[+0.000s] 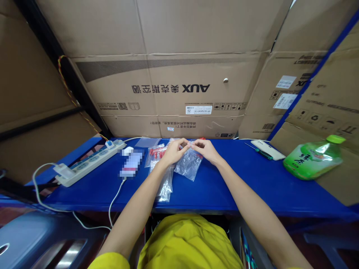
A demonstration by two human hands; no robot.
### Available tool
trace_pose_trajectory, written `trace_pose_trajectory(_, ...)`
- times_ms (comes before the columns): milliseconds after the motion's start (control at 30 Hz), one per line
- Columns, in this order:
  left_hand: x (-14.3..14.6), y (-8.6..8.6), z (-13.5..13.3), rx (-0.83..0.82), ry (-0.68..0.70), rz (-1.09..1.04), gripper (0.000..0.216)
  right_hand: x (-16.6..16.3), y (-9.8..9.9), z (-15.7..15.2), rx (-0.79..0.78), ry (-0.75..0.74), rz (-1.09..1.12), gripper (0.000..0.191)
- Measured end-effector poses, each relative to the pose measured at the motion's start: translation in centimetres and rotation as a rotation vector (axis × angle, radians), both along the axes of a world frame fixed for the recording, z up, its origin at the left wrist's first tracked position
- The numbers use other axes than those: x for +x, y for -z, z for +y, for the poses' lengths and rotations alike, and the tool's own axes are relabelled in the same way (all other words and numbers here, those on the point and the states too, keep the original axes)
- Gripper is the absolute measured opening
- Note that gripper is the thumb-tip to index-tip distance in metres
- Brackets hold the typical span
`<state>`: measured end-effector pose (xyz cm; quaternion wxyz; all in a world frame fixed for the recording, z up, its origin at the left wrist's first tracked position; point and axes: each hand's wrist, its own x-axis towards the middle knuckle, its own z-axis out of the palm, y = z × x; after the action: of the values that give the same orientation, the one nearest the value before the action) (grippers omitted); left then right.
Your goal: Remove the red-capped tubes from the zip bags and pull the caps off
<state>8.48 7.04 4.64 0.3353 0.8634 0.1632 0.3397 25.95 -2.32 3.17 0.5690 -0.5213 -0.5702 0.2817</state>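
My left hand [175,151] and my right hand [206,150] meet over the blue tabletop, fingers pinched at the upper edge of a clear plastic bag [189,167]. The bag hangs down below the fingertips, crinkled and see-through. Some red shows behind it near my right hand, too hidden to name. Beside my left wrist lies another clear bag with small red pieces [157,152] inside. More clear plastic bags [165,188] lie under my left forearm, reaching toward the front edge.
On the left are a white power strip [94,160], a blurred-out phone [131,164] and its white cable [115,196]. A green bottle [314,158] lies at the right, near a white flat device [269,150] and a green-handled screwdriver [264,154]. Cardboard [168,71] walls the back.
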Motion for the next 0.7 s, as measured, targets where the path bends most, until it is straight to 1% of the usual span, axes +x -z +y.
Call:
trace_pose_trajectory(167,-0.05,-0.26,-0.25,-0.04,-0.001,-0.014,0.032,-0.17,0.07,-0.06,-0.062,-0.012,0.054,0.042)
trace_pose_trajectory(500,-0.18,-0.46,-0.4,-0.062,0.032,-0.037,0.032,-0.2,-0.32,-0.25,-0.026,-0.033,0.027,0.039)
trace_pose_trajectory(700,-0.16,-0.45,-0.22,-0.117,0.025,-0.053,0.032,-0.02,0.07,0.04,-0.018,-0.021,0.002,0.038)
